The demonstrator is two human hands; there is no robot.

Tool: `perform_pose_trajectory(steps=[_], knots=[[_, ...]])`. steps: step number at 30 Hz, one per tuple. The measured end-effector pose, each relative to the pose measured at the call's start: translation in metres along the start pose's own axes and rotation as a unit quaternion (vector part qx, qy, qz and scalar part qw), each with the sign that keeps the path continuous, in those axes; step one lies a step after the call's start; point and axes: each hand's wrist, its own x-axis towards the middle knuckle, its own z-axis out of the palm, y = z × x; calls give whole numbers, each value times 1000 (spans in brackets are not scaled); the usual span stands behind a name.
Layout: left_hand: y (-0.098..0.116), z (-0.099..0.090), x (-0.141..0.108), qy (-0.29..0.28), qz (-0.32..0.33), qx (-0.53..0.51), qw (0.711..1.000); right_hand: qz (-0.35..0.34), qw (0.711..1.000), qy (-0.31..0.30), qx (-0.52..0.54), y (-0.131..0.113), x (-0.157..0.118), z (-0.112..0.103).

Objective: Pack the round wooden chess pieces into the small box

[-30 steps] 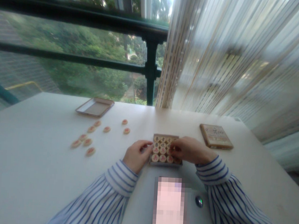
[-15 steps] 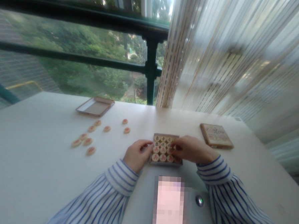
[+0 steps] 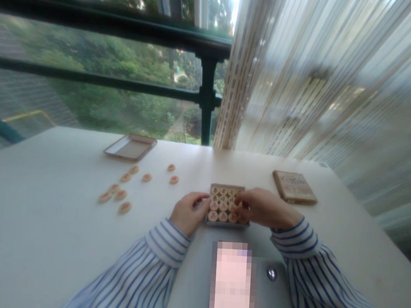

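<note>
An open box holds rows of round wooden pieces with black characters in the far rows and red ones in the near rows. My left hand rests at the box's left side, thumb and fingers bent against its edge. Over the right part of the box is my right hand, its fingertips bent down onto the pieces and hiding some of them. Whether a piece is between those fingertips is too small to tell. Several loose pieces with red marks lie on the white table at the left.
A shallow tray sits at the table's back left. On the right lies a flat box with printed characters. A blurred-out object and a small shiny round item are near the front. Behind are a green railing and a curtain.
The view has shifted very slightly. Both hands stay at the box in almost the same pose, and the loose pieces have not moved.
</note>
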Motion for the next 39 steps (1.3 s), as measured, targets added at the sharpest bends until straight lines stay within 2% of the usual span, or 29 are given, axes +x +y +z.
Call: perform_pose_trajectory(steps=[4,10,13,19,39], knots=[[1,0,0,1,-1,3,1000,4,999,37,35,-4,-8,2],[2,0,1,1,0,5,1000,36,977,181,108,-10,-25,20],[2,0,0,3,2,3,1000,53,968,217,113,-13,-30,31],[1,0,0,2,0,3,1000,73,973,205,80,-18,-34,36],[0,1,1,7,5,5,1000,69,981,176,40,-24,-30,40]])
